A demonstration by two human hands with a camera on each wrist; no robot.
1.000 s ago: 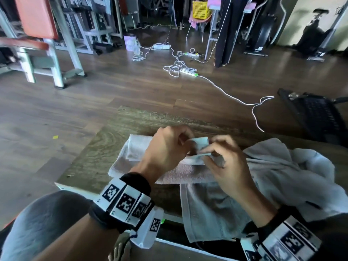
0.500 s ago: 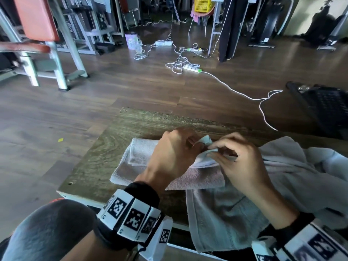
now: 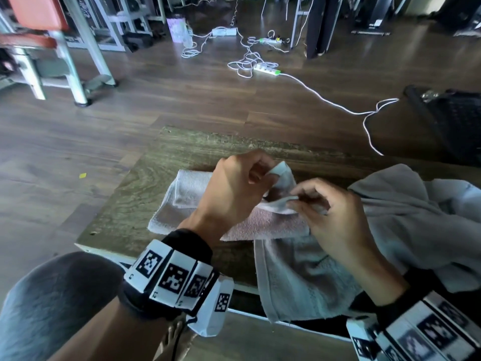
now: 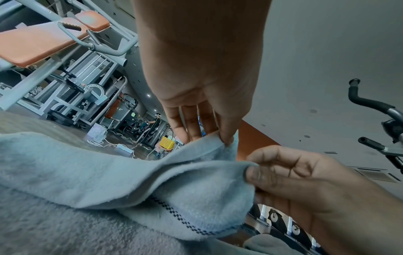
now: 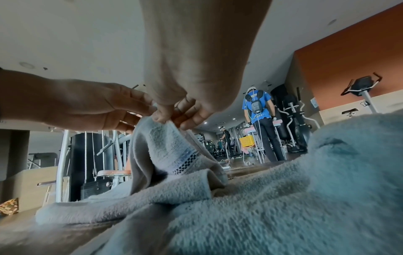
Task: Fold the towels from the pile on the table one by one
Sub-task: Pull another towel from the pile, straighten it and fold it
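A small pale towel (image 3: 285,178) with a dark checked stripe (image 4: 181,219) lies on a pinkish folded towel (image 3: 260,225) on the wooden table (image 3: 182,152). My left hand (image 3: 270,175) pinches its raised far corner between thumb and fingers (image 4: 225,138). My right hand (image 3: 292,201) pinches a nearer edge of the same towel, close beside the left. In the right wrist view my right fingertips (image 5: 161,119) hold the lifted corner of the towel (image 5: 165,151). A pile of grey towels (image 3: 403,217) sits at the right.
One grey towel (image 3: 299,282) hangs over the table's near edge. White cables and a power strip (image 3: 265,69) lie on the floor beyond the table. Gym machines (image 3: 65,48) stand at the far left, and a person (image 5: 259,120) stands in the background.
My hands have drawn slightly apart, the left lifting the towel corner away from me while the right keeps the nearer edge. Both grips have held.
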